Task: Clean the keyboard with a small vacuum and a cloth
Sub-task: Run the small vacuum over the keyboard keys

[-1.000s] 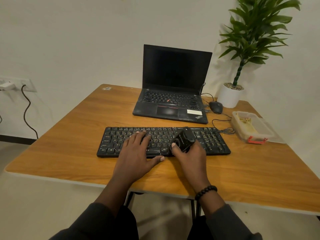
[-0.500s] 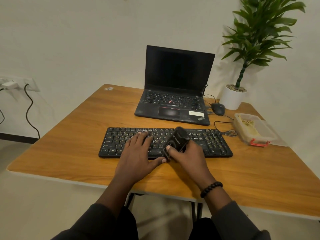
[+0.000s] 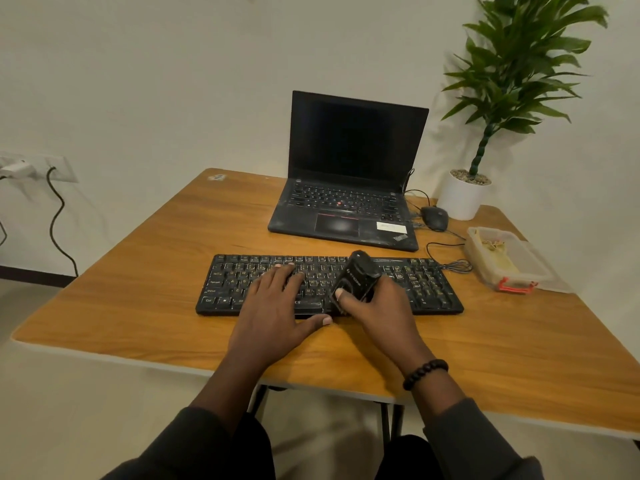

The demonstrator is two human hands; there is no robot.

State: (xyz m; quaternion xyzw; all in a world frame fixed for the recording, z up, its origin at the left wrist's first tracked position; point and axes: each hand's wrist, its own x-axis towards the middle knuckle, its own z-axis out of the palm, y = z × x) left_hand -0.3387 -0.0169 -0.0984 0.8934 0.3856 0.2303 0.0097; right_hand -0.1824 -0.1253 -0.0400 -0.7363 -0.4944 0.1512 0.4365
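Observation:
A black keyboard [image 3: 429, 285] lies across the middle of the wooden table [image 3: 145, 299]. My right hand [image 3: 384, 310] grips a small black vacuum [image 3: 358, 277], which is tilted and pressed onto the keys just right of the keyboard's centre. My left hand [image 3: 277, 313] rests flat on the left-centre keys, fingers spread, thumb at the front edge. No cloth is in view.
Behind the keyboard sits an open black laptop [image 3: 349, 174], with a wired mouse [image 3: 434, 218] and a white potted plant [image 3: 465, 195] to its right. A clear plastic box with a red latch [image 3: 502, 261] stands at the right edge. A wall socket with a cable [image 3: 52, 202] is far left.
My right hand has slid the vacuum a short way left along the keys, nearer my left thumb. My left hand has stayed flat on the keyboard.

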